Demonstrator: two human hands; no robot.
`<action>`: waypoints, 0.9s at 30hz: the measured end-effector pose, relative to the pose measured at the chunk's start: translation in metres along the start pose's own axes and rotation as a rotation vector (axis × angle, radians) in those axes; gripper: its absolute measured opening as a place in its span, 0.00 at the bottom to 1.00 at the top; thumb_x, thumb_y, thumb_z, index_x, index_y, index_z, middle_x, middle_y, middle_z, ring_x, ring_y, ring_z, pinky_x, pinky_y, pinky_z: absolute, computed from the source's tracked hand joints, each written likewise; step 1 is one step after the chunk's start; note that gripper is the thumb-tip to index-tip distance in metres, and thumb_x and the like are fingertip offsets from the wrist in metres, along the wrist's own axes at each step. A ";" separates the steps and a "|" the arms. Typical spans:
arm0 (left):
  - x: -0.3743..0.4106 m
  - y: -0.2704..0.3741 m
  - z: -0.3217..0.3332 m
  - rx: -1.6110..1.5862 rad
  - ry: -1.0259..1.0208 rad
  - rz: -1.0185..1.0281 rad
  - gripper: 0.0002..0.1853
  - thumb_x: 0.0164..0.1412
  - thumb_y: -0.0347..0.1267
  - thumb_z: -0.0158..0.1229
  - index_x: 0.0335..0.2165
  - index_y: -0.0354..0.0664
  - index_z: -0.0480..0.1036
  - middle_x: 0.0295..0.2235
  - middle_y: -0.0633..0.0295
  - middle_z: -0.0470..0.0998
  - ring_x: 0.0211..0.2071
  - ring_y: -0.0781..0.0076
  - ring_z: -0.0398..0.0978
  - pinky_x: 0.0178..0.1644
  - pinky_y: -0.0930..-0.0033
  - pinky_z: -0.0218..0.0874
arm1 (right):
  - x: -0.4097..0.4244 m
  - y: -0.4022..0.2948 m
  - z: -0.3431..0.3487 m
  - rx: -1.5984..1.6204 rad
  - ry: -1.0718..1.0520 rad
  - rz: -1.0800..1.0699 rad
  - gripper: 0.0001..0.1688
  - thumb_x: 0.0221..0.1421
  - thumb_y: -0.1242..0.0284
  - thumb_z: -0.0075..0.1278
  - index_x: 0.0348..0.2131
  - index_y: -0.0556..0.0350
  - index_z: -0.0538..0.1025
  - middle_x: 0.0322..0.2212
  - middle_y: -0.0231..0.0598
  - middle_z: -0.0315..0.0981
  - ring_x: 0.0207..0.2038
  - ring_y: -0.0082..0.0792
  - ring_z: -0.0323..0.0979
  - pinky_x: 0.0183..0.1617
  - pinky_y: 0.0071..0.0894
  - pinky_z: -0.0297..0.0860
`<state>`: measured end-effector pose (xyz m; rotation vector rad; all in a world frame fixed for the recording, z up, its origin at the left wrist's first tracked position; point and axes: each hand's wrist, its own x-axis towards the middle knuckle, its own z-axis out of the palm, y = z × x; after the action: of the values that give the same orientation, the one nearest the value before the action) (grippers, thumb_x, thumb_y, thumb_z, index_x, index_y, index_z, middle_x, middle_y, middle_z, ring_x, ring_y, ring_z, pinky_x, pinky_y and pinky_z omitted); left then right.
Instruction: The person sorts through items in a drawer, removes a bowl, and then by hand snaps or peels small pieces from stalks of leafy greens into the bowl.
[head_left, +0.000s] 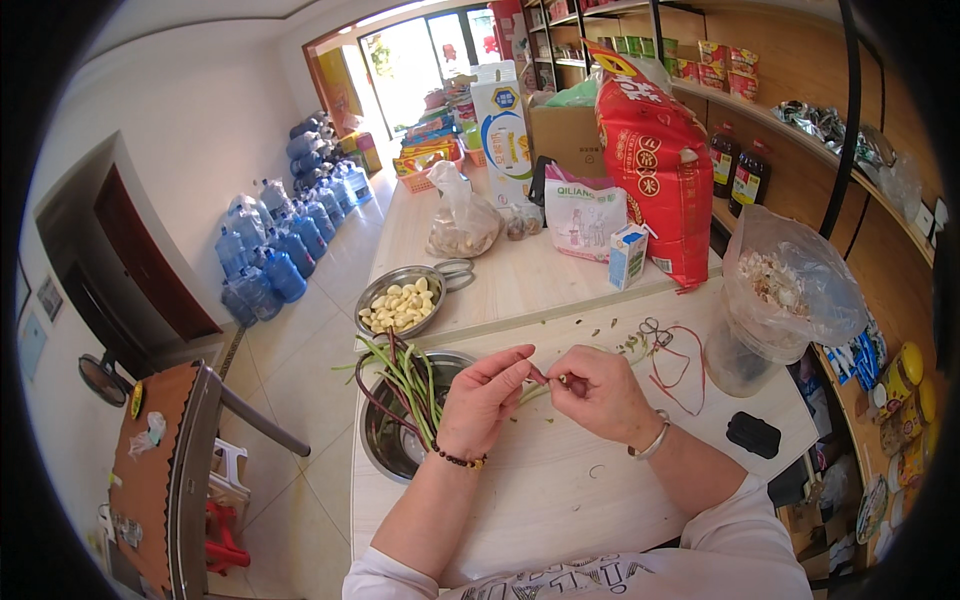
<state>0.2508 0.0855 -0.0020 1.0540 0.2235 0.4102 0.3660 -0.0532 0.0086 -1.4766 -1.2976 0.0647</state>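
Note:
Over the pale wooden counter, my left hand (484, 405) and my right hand (600, 394) meet at a thin purplish long bean (537, 376). The left fingers pinch it from one side, while the right thumb and fingertips grip its end. Most of the bean is hidden by my fingers. A greenish long bean (534, 391) lies just below them. Left of my left wrist stands a stainless steel bowl (373, 444), partly covered by that hand. Green and dark purple long beans (409, 386) stick out over its rim.
Behind the bowl sits a metal dish (367, 324) of peeled garlic cloves (401, 306). Bean trimmings (636, 343), small scissors (657, 330) and a red string (702, 375) lie right of centre. A bag-lined bin (739, 360) stands at right, near a black case (753, 434).

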 end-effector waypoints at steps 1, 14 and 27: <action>0.000 0.002 -0.001 -0.019 -0.028 -0.027 0.14 0.60 0.27 0.53 0.45 0.34 0.70 0.30 0.60 0.75 0.20 0.89 0.58 0.19 0.86 0.46 | 0.000 0.001 -0.001 0.005 -0.009 0.011 0.05 0.42 0.81 0.51 0.26 0.59 0.73 0.20 0.35 0.68 0.19 0.23 0.67 0.22 0.22 0.63; 0.001 0.011 -0.007 -0.220 -0.111 -0.117 0.19 0.59 0.26 0.51 0.50 0.34 0.65 0.34 0.60 0.72 0.25 0.83 0.63 0.21 0.85 0.50 | 0.014 0.028 -0.034 -0.180 -0.050 0.371 0.03 0.45 0.79 0.52 0.26 0.58 0.73 0.21 0.37 0.70 0.20 0.28 0.68 0.24 0.26 0.64; 0.009 -0.003 -0.015 -0.322 -0.099 -0.088 0.17 0.60 0.25 0.51 0.48 0.34 0.67 0.36 0.59 0.75 0.32 0.78 0.72 0.28 0.83 0.65 | 0.004 0.001 -0.005 0.040 -0.028 0.058 0.04 0.49 0.80 0.54 0.30 0.60 0.76 0.22 0.32 0.67 0.22 0.18 0.63 0.24 0.17 0.60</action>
<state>0.2537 0.0999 -0.0121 0.7429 0.1103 0.3018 0.3710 -0.0534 0.0120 -1.4841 -1.2689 0.1487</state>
